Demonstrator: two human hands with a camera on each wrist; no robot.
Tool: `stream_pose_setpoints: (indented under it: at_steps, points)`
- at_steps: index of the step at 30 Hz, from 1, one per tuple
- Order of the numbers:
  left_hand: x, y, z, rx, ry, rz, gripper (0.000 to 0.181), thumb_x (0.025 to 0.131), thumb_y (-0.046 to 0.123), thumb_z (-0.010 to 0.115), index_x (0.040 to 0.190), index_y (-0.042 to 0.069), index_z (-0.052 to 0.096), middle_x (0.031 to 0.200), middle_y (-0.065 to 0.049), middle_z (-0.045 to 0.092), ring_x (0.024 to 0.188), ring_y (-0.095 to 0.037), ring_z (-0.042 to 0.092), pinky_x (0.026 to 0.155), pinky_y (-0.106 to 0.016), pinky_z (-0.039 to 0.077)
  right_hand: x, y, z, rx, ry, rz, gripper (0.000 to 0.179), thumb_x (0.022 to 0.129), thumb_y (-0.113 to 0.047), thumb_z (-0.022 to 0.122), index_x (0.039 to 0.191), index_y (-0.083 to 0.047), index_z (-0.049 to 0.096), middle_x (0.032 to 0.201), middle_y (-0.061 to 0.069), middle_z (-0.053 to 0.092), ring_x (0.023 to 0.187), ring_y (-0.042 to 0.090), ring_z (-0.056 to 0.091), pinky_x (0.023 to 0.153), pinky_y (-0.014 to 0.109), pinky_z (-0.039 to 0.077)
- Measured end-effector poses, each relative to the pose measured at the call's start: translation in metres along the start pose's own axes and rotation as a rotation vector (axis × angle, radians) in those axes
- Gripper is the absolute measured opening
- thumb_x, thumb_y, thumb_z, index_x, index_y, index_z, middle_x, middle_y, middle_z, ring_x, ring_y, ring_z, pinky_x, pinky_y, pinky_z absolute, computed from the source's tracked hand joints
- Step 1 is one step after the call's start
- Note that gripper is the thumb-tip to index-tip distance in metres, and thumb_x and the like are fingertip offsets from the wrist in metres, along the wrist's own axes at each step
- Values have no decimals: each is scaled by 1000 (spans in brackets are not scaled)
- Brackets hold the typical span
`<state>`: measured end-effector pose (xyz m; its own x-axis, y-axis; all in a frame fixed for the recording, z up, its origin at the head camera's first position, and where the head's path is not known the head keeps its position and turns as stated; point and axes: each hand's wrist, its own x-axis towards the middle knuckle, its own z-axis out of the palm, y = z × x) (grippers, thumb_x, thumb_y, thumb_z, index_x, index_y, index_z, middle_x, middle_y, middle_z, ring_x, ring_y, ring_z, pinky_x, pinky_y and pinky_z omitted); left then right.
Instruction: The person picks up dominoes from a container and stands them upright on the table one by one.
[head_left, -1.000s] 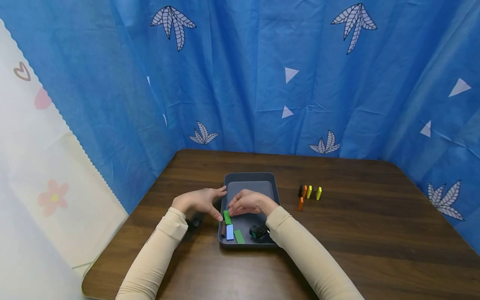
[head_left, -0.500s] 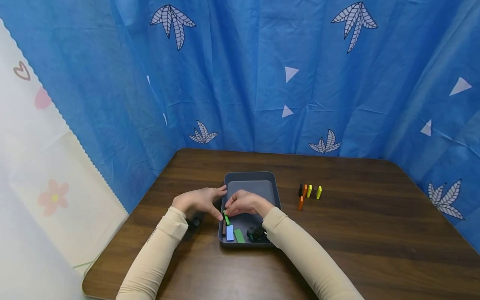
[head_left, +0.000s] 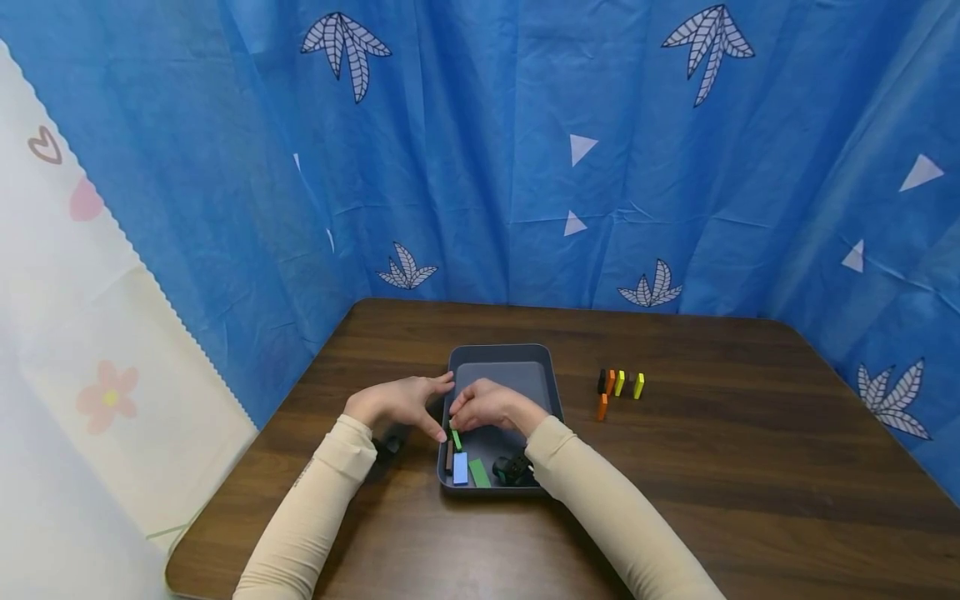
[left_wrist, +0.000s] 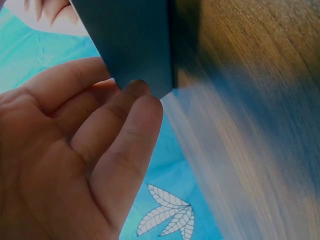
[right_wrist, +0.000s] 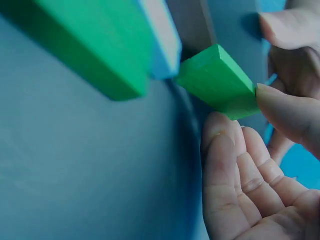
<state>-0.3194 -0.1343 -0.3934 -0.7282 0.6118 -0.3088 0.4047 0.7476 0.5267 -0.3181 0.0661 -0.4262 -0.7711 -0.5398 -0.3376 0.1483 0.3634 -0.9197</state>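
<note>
My right hand [head_left: 487,406] reaches into the grey tray [head_left: 510,375] and pinches a green domino [right_wrist: 220,85] between thumb and fingertips. The domino stands tilted beside the tray's left wall, just behind a brown domino [head_left: 449,457] and a light blue domino [head_left: 461,468]. A second green domino [head_left: 480,473] leans near the tray's front wall. My left hand [head_left: 405,406] spreads along the left wall; in the left wrist view its extended fingers [left_wrist: 130,130] touch the outside of the tray. Its thumb lies at the rim in the right wrist view.
Right of the tray stand several dominoes on the wooden table [head_left: 712,433]: a black one [head_left: 602,382], orange ones [head_left: 603,407] and yellow ones [head_left: 639,386]. A dark wrist camera [head_left: 510,469] hangs over the tray's front right. A blue curtain [head_left: 480,167] closes off the back.
The right hand has shifted slightly left, and the pinched green domino has turned from its broad face onto a narrow edge near the left wall. The left hand has stayed put.
</note>
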Motion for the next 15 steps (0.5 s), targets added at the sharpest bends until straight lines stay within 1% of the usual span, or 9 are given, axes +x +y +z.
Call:
stream_pose_setpoints:
  at_steps: [5,9,12,15]
  points:
    - [1,0,0,8,4,-4,101,78,41,85,156,4,32,168,-8,18,153,-34,25,121,-56,28,-8,-9,-11,-21,47,-55,23,90,-1,70,111,6,66,97,10,67,85,16,67,93,37,58]
    - [2,0,0,3,8,-17,101,78,41,85,157,6,31,169,-6,18,153,-33,26,121,-55,28,-19,-18,-22,-1,85,-120,27,91,-1,69,116,9,65,102,13,71,88,16,68,97,40,56]
    - [1,-1,0,2,8,-24,102,77,41,85,157,7,32,169,-6,17,153,-32,25,121,-54,29,-31,-23,-31,33,111,-177,25,92,1,67,115,9,66,107,17,71,91,16,69,101,46,53]
    - [0,-1,1,5,6,-30,103,77,42,85,157,7,31,169,-5,17,153,-31,25,121,-53,28,-44,-27,-40,47,143,-231,20,92,1,67,111,5,68,108,16,70,92,16,68,104,50,50]
